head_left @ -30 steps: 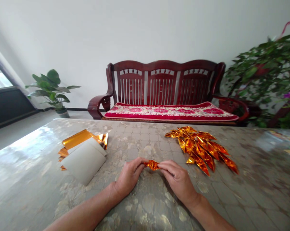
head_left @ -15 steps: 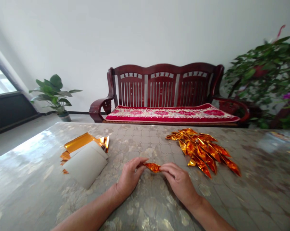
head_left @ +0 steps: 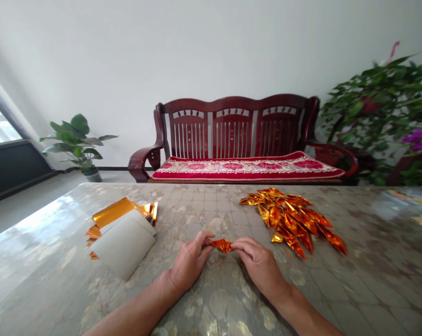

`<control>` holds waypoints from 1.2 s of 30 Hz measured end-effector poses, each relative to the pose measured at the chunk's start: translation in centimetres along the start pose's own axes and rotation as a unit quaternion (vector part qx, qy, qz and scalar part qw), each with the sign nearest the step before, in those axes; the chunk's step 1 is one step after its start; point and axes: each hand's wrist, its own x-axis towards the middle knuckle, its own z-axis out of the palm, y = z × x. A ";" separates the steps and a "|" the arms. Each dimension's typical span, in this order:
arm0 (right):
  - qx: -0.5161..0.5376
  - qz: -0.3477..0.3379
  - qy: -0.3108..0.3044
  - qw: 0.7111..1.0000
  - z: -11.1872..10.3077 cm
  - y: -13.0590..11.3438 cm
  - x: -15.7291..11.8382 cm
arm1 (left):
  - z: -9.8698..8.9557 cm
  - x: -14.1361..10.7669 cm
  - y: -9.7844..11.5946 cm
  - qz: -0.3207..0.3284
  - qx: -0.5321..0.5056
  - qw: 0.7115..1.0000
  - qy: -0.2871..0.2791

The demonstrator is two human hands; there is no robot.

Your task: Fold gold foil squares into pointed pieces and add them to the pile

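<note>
A small folded orange foil piece (head_left: 222, 245) is stretched between my two hands, just above the table (head_left: 211, 303). Its left tip is pinched between the thumb and fingers of my left hand (head_left: 192, 259). My right hand (head_left: 259, 263) pinches the right tip, fingers together. To the right lies a pile of folded orange foil pieces (head_left: 293, 219) with pointed ends. A stack of foil sheets (head_left: 116, 211) rests at the left, partly covered by sheets showing their pale side (head_left: 127, 242).
Clear plastic packaging (head_left: 394, 204) lies at the table's right end. Beyond the table is a dark red wooden bench (head_left: 231, 135) with a red patterned cushion (head_left: 249, 169). Potted plants (head_left: 79, 142) stand at the left and right.
My left hand's thumb and fingers have closed on the left tip of the foil piece. My right hand keeps its pinch. The whole view has shifted slightly.
</note>
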 end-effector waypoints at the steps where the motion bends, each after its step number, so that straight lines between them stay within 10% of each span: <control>1: -0.002 -0.005 0.001 1.000 0.0 -0.1 0.0 | 0.0 -0.1 0.1 0.007 0.008 1.000 -0.008; 8: 0.000 -0.016 0.012 1.000 0.0 -0.2 -0.1 | -0.4 0.1 0.2 0.074 0.040 0.996 -0.042; 36: -0.130 -0.159 0.056 0.977 -0.5 -2.2 -0.3 | 1.6 0.6 1.1 -0.142 -0.316 0.937 0.040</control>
